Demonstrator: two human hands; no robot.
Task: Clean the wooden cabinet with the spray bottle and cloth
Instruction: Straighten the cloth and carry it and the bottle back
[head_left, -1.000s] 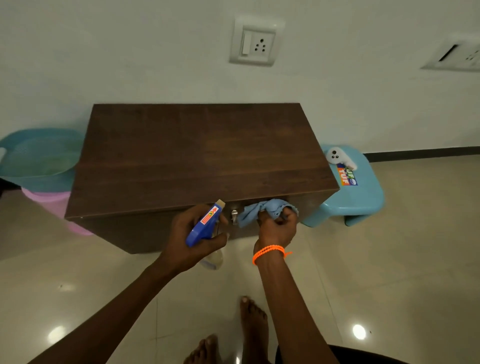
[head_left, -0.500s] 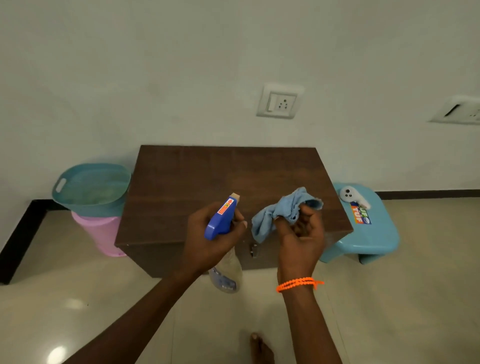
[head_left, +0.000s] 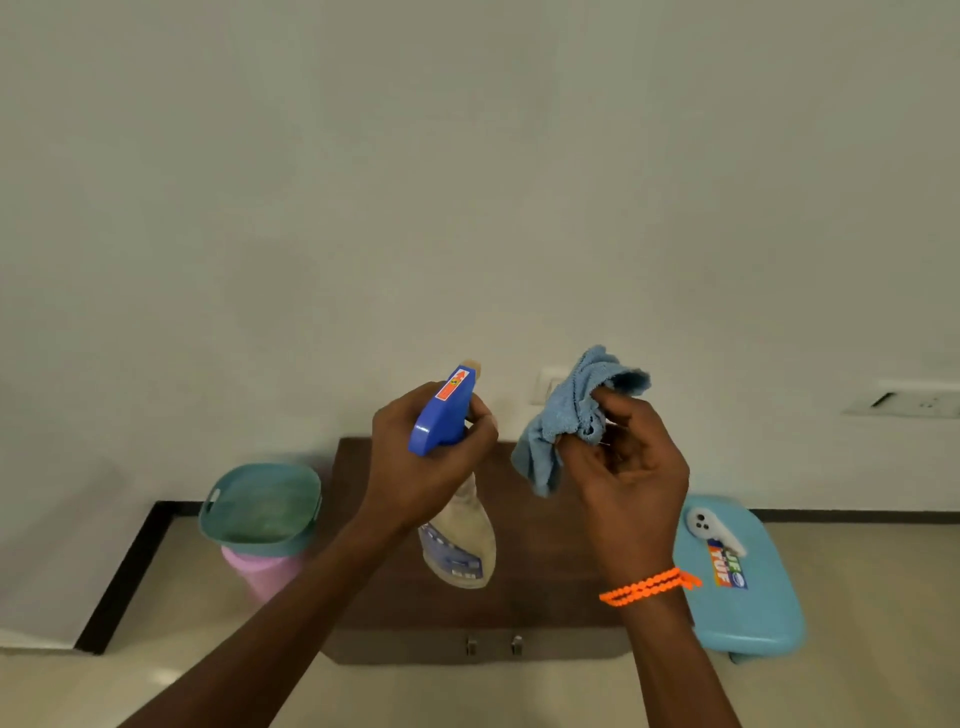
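A low dark wooden cabinet (head_left: 540, 582) stands against the white wall, two small metal handles on its front edge. My left hand (head_left: 426, 467) grips a spray bottle (head_left: 457, 540) with a blue trigger head and a pale body, held upright above the cabinet top. My right hand (head_left: 623, 467), with an orange band at the wrist, pinches a crumpled light blue cloth (head_left: 571, 415) raised in front of the wall. Both hands are held up in the air over the cabinet, apart from each other.
A teal basin (head_left: 260, 504) sits on a pink bucket (head_left: 260, 571) left of the cabinet. A light blue plastic stool (head_left: 748, 608) with a white object (head_left: 711, 530) on it stands at the right. Wall sockets (head_left: 914, 400) are behind; tiled floor lies in front.
The view has tilted up and back, so the cabinet sits lower and farther. Both hands have risen from the cabinet's front edge, still holding the bottle and cloth.
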